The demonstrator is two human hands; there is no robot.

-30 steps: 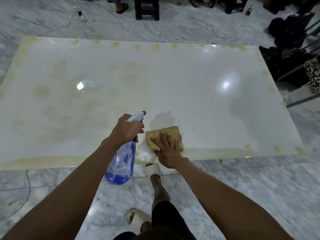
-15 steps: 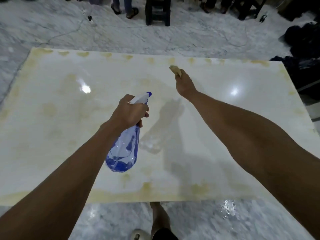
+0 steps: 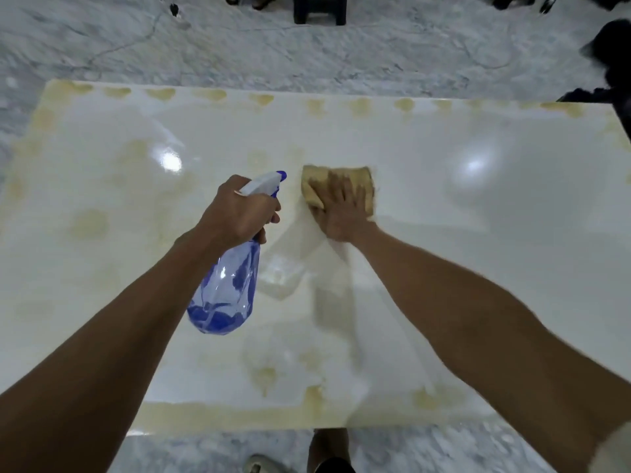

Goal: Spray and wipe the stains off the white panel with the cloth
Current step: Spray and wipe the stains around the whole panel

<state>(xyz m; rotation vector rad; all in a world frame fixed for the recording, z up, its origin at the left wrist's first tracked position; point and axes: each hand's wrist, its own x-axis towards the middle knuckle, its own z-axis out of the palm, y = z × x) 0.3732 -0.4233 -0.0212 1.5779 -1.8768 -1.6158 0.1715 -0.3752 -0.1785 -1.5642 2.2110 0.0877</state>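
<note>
While a person leans over a glossy white panel (image 3: 426,261) lying flat above a grey marbled floor (image 3: 307,56), the right hand (image 3: 341,208) lies palm down with fingers spread, pressing a tan cloth (image 3: 333,186) flat against the panel just above its centre. The left hand (image 3: 239,213) is curled tight around the neck of a clear blue spray bottle (image 3: 227,288), which hangs tilted above the surface with its white and blue nozzle (image 3: 269,180) aimed toward two o'clock, just short of the cloth. Blue liquid pools in the bottle's lower end. Yellowish stains (image 3: 88,221) mottle the panel at nine o'clock, dot the far edge at twelve o'clock in a row, and run in a long band along the near edge at six o'clock. A pale streak trails from under the wrist down toward five o'clock. Bright lamp glare shows at ten o'clock and at two o'clock. Beyond the far edge, at twelve o'clock, stand the legs of a dark stool (image 3: 319,10); dark bundles (image 3: 611,52) lie at two o'clock. A sandalled foot (image 3: 259,465) shows at six o'clock.
</note>
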